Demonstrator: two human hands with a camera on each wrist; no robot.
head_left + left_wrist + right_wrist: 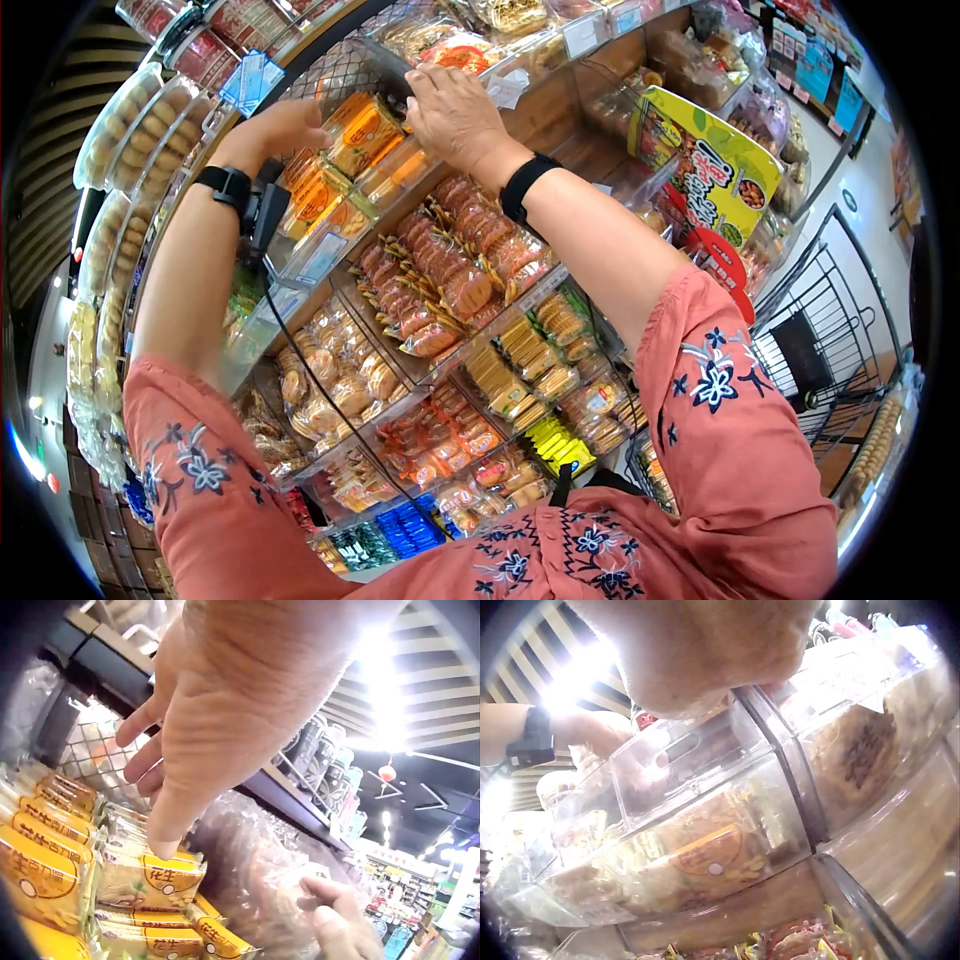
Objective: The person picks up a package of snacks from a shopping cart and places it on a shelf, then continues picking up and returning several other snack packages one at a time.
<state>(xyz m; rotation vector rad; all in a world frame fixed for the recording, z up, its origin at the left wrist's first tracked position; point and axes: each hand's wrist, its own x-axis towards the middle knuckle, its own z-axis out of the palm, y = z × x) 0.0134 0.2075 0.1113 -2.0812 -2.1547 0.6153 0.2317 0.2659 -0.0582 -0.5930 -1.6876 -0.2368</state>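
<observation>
Yellow-orange wrapped snack packets stand in rows in a clear bin of the display rack. Above that bin's left side is my left hand, fingers pointing in over the packets and holding nothing. My right hand lies over the bin's upper right corner, fingers bent across the clear edge. In the right wrist view the right hand covers the top of a clear divider, its fingertips hidden. The left wrist view shows the right hand's fingers beside clear crinkled bags.
Lower bins hold brown-red packaged snacks, pale round biscuits and blue packets. Tall clear jars line the left. A green-yellow sign sticks out at right, with a shopping cart beyond it.
</observation>
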